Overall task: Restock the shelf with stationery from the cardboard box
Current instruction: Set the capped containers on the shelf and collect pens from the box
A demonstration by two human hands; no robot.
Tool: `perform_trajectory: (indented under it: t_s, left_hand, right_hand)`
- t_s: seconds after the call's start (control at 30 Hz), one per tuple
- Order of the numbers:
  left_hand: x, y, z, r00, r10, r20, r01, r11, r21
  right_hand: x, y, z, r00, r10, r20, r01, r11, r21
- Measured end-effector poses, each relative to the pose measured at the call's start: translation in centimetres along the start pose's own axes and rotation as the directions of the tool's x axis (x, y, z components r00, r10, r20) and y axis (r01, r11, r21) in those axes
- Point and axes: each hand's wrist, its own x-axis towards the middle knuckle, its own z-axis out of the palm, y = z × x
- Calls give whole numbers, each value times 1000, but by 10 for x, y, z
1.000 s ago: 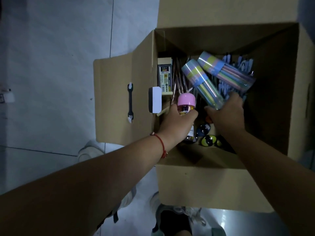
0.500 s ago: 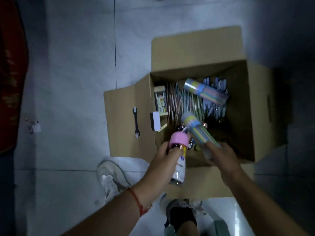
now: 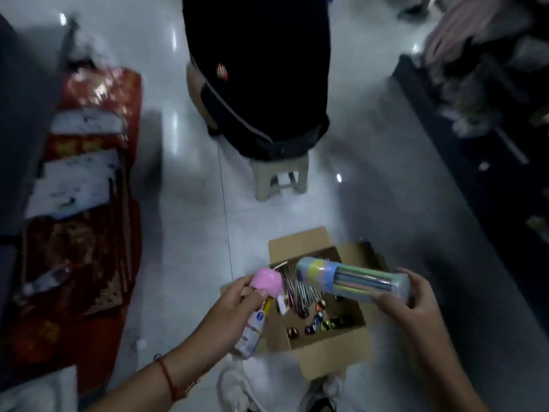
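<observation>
My left hand [image 3: 230, 304] grips a clear bottle with a pink cap [image 3: 265, 282], held tilted above the box's left edge. My right hand [image 3: 407, 295] grips one end of a clear tube of pastel-coloured pens [image 3: 350, 279], lying almost level over the box. Below both hands the open cardboard box [image 3: 332, 349] stands on the floor, with loose pens and small round items inside. No shelf can be made out clearly in this blurred frame.
A person in dark clothes [image 3: 261, 75] sits on a small beige stool [image 3: 280, 176] straight ahead. Red packs with white labels [image 3: 86, 185] lie stacked at the left. Dark shelving or goods [image 3: 487, 120] run along the right. Pale tiled floor [image 3: 184, 233] lies between.
Both hands have lifted the bottle and the pen tube out of the box. The view has swung up from the box to the aisle and the seated person.
</observation>
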Motion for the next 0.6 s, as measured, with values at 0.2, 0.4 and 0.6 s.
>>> perform_trajectory:
  t_s: [0.2, 0.4, 0.6]
  left_hand:
    - [-124, 95, -83, 974, 173, -149, -205, 949, -238]
    - [-218, 96, -122, 869, 216, -444, -426, 783, -453]
    - [-286, 48, -152, 760, 106, -641, -530, 671, -518]
  right_hand:
    - [-76, -133, 50, 948, -56, 315, -182, 716, 674]
    - [-129, -185, 144, 775, 61, 628, -387, 832, 396]
    - [-198, -183, 227, 431, 222, 875, -420, 907, -24]
